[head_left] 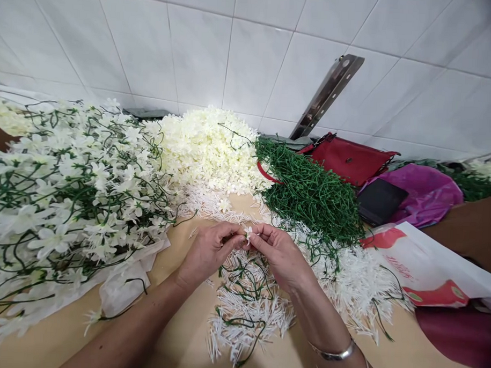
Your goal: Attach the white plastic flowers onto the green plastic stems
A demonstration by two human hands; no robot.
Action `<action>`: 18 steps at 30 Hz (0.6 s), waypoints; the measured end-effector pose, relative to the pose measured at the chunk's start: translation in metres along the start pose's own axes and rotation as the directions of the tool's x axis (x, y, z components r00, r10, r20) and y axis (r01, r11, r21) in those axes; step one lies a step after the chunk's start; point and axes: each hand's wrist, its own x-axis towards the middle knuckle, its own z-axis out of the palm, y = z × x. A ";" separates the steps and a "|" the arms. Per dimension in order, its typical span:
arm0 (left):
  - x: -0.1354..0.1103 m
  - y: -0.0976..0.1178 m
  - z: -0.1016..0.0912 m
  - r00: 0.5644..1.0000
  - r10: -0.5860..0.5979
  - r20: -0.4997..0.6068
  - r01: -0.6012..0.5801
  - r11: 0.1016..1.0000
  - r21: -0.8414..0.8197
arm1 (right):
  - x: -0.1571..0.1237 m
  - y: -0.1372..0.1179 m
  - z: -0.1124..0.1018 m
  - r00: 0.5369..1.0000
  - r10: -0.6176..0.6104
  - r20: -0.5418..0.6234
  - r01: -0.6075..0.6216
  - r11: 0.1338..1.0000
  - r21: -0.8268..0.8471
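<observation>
A small white artificial flower (248, 233) is pinched between the fingertips of both hands, above the middle of the table. My left hand (213, 248) grips it from the left with closed fingers. From the right, the thumb and fingers of my right hand (281, 255) close on it too. Right below the hands lie thin white flower pieces (245, 307) with several green stems among them. Loose cream-white petals (208, 150) form a heap behind the hands. To the left spreads a pile of white flowers on green stems (104, 184).
Bare green stems (309, 194) are bundled at the right, beside more thin white pieces (358, 284). A red bag (347, 158), a black phone-like device (382, 201), a purple plastic bag (434, 193) and a printed white bag (420, 260) lie farther right. A metal bracket (327, 95) leans at the tiled wall.
</observation>
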 end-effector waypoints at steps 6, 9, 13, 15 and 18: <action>-0.001 -0.004 0.002 0.999 -0.051 -0.009 0.051 0.998 -0.029 | 0.003 0.002 -0.002 0.998 0.045 0.032 -0.047 0.996 0.070; 0.000 -0.003 0.002 1.000 -0.017 -0.016 0.017 1.000 -0.008 | 0.005 0.003 -0.003 0.996 0.075 0.048 -0.081 0.989 0.127; 0.002 0.000 0.002 0.999 -0.029 -0.020 0.028 0.998 -0.050 | 0.008 0.002 -0.004 0.994 0.098 0.054 -0.106 0.980 0.168; 0.002 -0.001 0.003 0.997 -0.063 -0.035 0.060 0.996 -0.066 | 0.008 0.000 -0.005 0.991 0.115 0.068 -0.126 0.973 0.192; 0.001 -0.003 0.004 0.995 -0.089 -0.048 0.086 0.994 -0.066 | 0.008 -0.001 -0.007 0.986 0.142 0.090 -0.159 0.962 0.223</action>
